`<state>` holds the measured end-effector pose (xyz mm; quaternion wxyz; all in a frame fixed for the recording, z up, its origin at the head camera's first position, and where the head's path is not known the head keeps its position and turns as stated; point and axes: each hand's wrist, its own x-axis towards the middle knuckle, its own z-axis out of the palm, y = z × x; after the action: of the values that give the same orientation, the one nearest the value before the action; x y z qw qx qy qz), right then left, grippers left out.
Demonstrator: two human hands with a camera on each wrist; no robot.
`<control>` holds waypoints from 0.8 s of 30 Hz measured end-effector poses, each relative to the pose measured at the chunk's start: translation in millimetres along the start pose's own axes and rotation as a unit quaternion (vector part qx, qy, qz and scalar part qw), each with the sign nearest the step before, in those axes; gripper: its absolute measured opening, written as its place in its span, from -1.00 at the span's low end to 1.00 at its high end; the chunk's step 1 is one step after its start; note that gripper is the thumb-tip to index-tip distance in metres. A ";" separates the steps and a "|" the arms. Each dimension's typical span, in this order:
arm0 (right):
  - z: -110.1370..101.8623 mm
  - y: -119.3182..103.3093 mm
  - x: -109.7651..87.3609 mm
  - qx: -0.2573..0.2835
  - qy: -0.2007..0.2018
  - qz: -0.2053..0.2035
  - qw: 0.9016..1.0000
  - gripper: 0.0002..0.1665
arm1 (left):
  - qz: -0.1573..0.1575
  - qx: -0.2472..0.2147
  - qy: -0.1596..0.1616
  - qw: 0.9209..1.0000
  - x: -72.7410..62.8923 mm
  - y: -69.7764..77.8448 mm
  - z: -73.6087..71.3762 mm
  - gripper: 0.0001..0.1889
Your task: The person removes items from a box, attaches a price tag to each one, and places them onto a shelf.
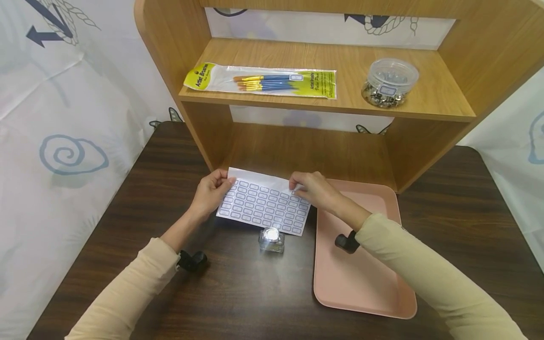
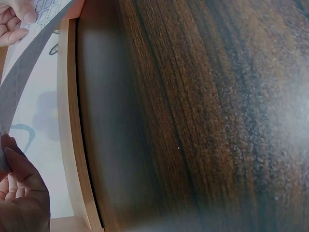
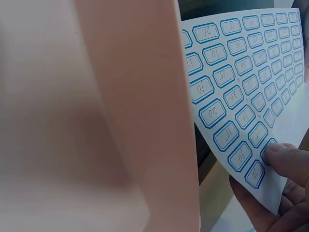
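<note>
A white sheet of label stickers (image 1: 265,204), with rows of blue-bordered labels, is held raised and tilted above the table. My left hand (image 1: 211,192) pinches its upper left edge, thumb on the front. At the upper right part, my right hand (image 1: 315,190) grips the sheet; in the right wrist view the thumb (image 3: 287,159) presses a corner label and the fingers curl behind. Handwritten numbers such as 10, 15 and 20 show on the labels. Just below the sheet's lower edge stands a small clear glass container (image 1: 271,240) with a shiny top, touched by neither hand.
A pink tray (image 1: 357,293) lies under my right forearm. Behind the hands rises a wooden shelf (image 1: 272,104), bearing a pack of artist brushes (image 1: 263,82) and a clear round jar of small metal pieces (image 1: 388,82), each with a label. The dark wood table (image 1: 238,302) extends forward.
</note>
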<state>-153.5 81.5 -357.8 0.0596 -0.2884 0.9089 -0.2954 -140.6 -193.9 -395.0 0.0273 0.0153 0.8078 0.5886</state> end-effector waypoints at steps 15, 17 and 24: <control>4.4 2.0 -2.4 0.061 0.007 0.028 0.998 -0.84 | -0.025 -0.008 -0.010 1.000 -2.2 1.5 -0.7 -0.74; 4.8 1.8 -2.6 0.059 0.013 0.026 0.998 -0.85 | -0.027 -0.009 -0.011 1.000 -2.1 1.1 -0.6 -0.74; 8.4 1.8 -1.0 0.018 0.040 0.006 0.999 -0.89 | -0.031 -0.010 -0.009 0.999 -1.9 1.1 0.0 -0.73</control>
<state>-151.2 79.0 -365.8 0.0305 -0.2702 0.9066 -0.3226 -138.7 -193.7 -393.9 0.0526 -0.0046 0.8020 0.5950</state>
